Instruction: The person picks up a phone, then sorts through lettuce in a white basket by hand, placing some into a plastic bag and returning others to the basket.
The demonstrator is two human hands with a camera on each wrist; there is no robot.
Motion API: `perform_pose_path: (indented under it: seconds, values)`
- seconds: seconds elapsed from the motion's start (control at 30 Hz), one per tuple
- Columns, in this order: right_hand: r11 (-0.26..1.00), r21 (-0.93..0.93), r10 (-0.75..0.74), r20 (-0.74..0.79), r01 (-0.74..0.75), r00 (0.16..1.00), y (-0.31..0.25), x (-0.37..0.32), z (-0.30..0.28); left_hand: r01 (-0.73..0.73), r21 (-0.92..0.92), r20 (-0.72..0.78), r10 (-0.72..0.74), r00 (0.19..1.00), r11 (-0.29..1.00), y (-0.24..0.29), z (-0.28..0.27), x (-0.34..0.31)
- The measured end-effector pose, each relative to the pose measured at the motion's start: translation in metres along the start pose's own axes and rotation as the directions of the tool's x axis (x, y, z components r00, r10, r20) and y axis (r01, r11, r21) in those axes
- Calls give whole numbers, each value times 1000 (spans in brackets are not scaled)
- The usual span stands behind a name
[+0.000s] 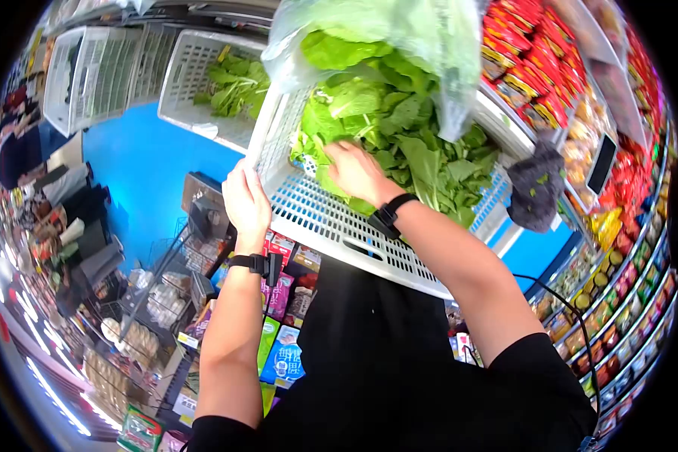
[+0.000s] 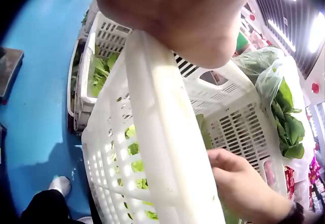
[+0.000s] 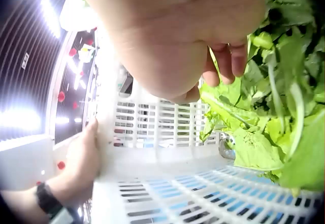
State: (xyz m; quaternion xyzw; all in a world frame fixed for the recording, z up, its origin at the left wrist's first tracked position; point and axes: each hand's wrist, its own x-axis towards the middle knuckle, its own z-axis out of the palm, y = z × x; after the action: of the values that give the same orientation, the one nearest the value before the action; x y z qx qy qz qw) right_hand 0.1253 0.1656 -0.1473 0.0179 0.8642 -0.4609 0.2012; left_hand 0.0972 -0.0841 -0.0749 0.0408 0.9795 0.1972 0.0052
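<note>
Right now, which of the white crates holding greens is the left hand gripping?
The near, tilted crate: the left hand grips its rim. The far crate lies beyond it, untouched.

Black short-sleeved T-shirt (image 1: pixel 384 361), black strap (image 1: pixel 250 263) on each wrist, thin cable (image 1: pixel 572 316)

White crate (image 1: pixel 339 226), bright leafy greens (image 1: pixel 399 128), loads of red too

Crate is plain white with a slotted grid pattern, the leafy greens are fresh green, floor (image 1: pixel 143 166) is solid blue, snack packets (image 1: pixel 527 68) are red and yellow, cloth (image 1: pixel 536 188) is dark grey, shirt (image 1: pixel 399 361) is black.
</note>
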Motion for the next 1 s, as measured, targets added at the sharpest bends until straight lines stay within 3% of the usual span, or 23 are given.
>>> perform_pose_path:
  seconds: [0.07,0.1,0.2,0.23,0.3,0.37,0.43,0.5,0.57,0.6,0.67,0.7,0.77,0.83,0.9,1.0]
  values:
    - [944,-245,-272,-190,223,943,4,31,24,21,-23,-27,-22,999,1000,1,2,1]
    - [941,-244,-280,-171,235,945,10,42,31,42,-20,-32,-43,999,999,1,2,0]
    - [883,-365,-211,255,296,944,27,57,39,69,-80,-34,-72,997,994,0,2,-1]
    - [914,-351,-78,343,205,936,25,53,37,105,-99,-37,-109,993,989,1,3,-3]
    - [955,-288,30,347,76,937,32,28,31,116,-129,-45,-122,991,985,0,2,-4]
    - [915,-295,-183,301,274,936,21,-7,-13,121,-151,-58,-131,990,981,-5,3,-3]
    - [936,-227,-242,142,269,960,23,-44,-52,122,-172,-71,-135,988,978,-8,3,-5]
    - [972,-206,-88,130,114,988,19,-70,-99,109,-194,-81,-127,989,975,-8,3,-6]
    - [957,-290,-14,-85,-11,996,19,-87,-129,122,-200,-79,-141,987,972,-7,2,-5]
    - [956,-295,-17,-81,-7,997,5,-85,-137,130,-198,-74,-147,986,972,-7,2,-6]
    - [653,-758,-280,-254,-11,926,-25,-74,-144,127,-197,-81,-145,986,972,-7,2,-5]
    - [652,-758,-284,-252,-6,925,-30,-67,-135,119,-194,-82,-137,987,974,-8,2,-6]
    - [773,-614,-358,-217,158,908,-38,-40,-111,123,-193,-83,-141,987,973,-8,3,-7]
    - [948,-256,-218,-88,190,972,-24,-9,-55,125,-191,-83,-142,986,974,-8,3,-7]
    - [974,-119,-185,78,194,980,-20,30,6,117,-180,-93,-135,986,977,-8,4,-7]
    - [984,-135,-85,195,112,977,-8,81,87,115,-171,-82,-130,988,979,-10,5,-6]
